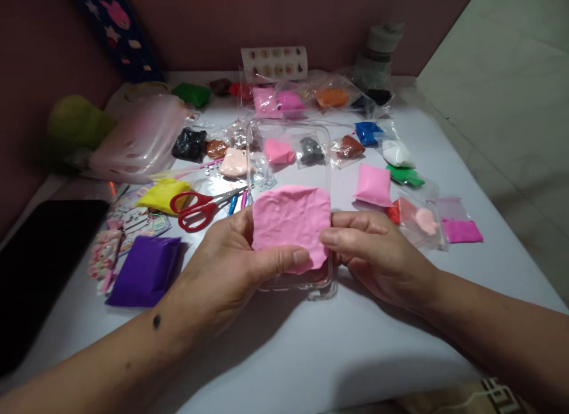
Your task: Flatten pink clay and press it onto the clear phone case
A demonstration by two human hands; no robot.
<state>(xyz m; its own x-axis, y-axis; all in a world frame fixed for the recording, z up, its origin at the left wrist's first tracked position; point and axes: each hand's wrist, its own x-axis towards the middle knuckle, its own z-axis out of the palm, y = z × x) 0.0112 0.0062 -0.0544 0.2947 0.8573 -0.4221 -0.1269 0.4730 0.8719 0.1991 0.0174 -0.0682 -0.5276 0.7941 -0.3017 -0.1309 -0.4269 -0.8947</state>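
Between my hands is a clear phone case [288,129], raised above the white table. A flat sheet of pink modelling clay [291,218] covers its lower half, with a dented surface and an uneven bottom edge. My left hand [240,257] grips the case from the left, its thumb lying across the lower part of the clay. My right hand [373,245] pinches the right side, thumb tip at the clay's edge. The fingers behind the case are mostly hidden. The upper half of the case is bare and see-through.
Red-handled scissors [195,211], a yellow packet [164,194] and a purple packet [144,271] lie left. A dark tablet-like slab [48,266] sits at the left edge. Several colourful clay packets spread behind and right, including a pink packet [373,184]. A bottle [377,55] stands at the back.
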